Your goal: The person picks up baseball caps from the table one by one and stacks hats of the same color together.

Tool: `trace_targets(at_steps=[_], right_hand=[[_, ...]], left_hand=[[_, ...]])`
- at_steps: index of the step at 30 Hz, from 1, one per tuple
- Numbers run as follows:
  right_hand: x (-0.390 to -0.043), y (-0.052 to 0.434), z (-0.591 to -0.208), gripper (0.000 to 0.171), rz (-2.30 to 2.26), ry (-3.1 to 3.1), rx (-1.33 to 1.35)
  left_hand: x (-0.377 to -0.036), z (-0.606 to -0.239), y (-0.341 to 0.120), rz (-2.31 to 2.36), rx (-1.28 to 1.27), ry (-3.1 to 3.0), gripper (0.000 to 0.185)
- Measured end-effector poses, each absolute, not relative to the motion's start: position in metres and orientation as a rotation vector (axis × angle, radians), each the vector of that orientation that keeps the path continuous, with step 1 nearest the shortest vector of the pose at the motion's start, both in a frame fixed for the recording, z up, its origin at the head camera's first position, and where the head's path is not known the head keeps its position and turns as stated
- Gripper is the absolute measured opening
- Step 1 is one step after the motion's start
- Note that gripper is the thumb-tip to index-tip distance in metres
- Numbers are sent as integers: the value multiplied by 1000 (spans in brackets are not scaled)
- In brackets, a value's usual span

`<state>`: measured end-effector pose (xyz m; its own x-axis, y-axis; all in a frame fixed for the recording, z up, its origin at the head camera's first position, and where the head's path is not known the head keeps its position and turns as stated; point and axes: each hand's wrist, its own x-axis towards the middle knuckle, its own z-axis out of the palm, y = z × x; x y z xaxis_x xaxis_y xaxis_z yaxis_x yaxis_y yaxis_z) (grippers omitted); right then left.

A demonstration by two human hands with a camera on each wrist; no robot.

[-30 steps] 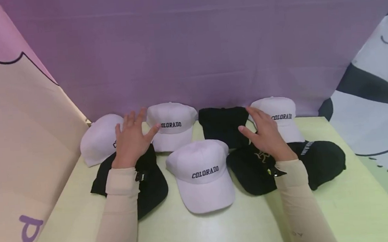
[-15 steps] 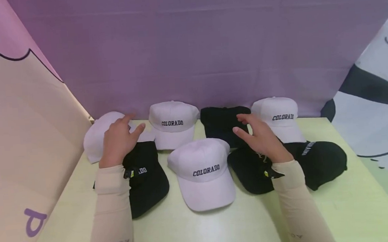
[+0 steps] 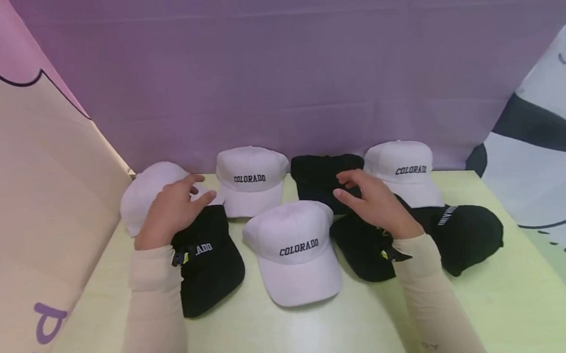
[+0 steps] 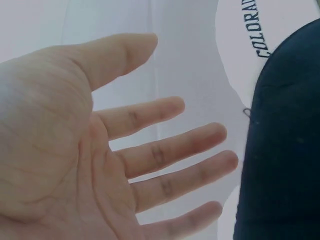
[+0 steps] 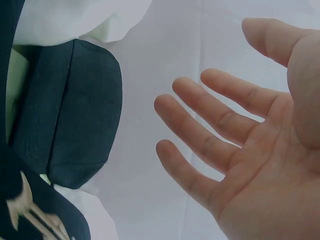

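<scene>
Several caps lie on a pale yellow-green table (image 3: 325,334). My left hand (image 3: 180,204) hovers with straight, spread fingers over the far-left white cap (image 3: 142,193) and the front-left black cap (image 3: 210,265). It holds nothing, as the left wrist view shows: open palm (image 4: 125,150) beside a white COLORADO cap (image 4: 250,50) and a black cap (image 4: 285,150). My right hand (image 3: 369,200) is open over the back black cap (image 3: 318,179) and a front black cap (image 3: 363,248). The right wrist view shows its empty palm (image 5: 240,140) near a black cap (image 5: 65,125).
White COLORADO caps sit at the back centre (image 3: 250,179), back right (image 3: 404,169) and front centre (image 3: 293,247). Another black cap (image 3: 469,231) lies at the right. A purple cloth (image 3: 280,71) closes the back, with printed panels at both sides.
My left hand has drifted left and down over the far-left white cap. My right hand has shifted left toward the back black cap. No cap has moved.
</scene>
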<state>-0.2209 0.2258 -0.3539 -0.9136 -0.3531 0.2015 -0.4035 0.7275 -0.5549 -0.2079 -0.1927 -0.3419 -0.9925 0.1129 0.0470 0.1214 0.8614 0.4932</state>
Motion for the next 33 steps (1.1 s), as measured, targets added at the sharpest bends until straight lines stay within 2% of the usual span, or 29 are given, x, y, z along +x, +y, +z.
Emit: trace_targets(at_steps=[4,10,20,33], right_hand=[[-221,234,-348,49,899,-2859,565],[-218,252,-340,52,913,-2878,468],[-221,282,-343,50,866,-2864,405],[-217,327,-347,67,818,-3141,263]], left_hand=[[-200,-345,-193,-690,-248,-3046,58],[-189,-362,-196,-471,-269,-3079,77],[-180,-386,-203,-460,-243,-3092,99],[-180,-390,-205,-537,-414,-3131,88]])
